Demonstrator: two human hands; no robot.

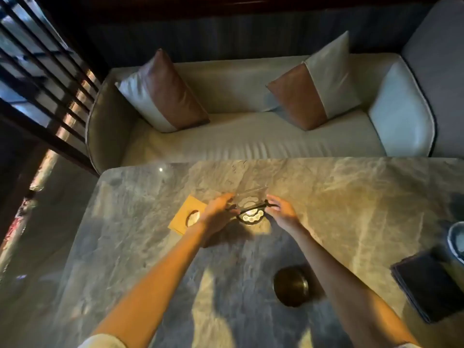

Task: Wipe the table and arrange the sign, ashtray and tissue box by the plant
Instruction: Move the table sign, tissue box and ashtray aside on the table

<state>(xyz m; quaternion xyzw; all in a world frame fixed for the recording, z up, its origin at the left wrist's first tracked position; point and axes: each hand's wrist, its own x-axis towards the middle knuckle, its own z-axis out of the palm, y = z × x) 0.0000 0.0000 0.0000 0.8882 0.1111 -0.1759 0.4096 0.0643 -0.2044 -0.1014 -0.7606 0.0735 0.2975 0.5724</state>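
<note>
A clear acrylic sign [251, 205] with a pale flower-shaped emblem stands near the middle of the marble table [326, 197]. My left hand [217, 213] grips its left edge and my right hand [282, 213] grips its right edge. A small glowing lamp base sits right under the sign. A round brass ashtray [291, 286] rests closer to me, to the right of my forearms. An orange-yellow tissue box [187, 214] with a round opening lies flat just left of my left hand. No plant is in view.
A dark folded cloth or napkin stack [429, 285] lies at the table's right edge, beside a pale round dish [455, 241]. Beyond the table is a cream sofa [251, 136] with two brown-and-grey cushions. A slatted dark screen stands at left.
</note>
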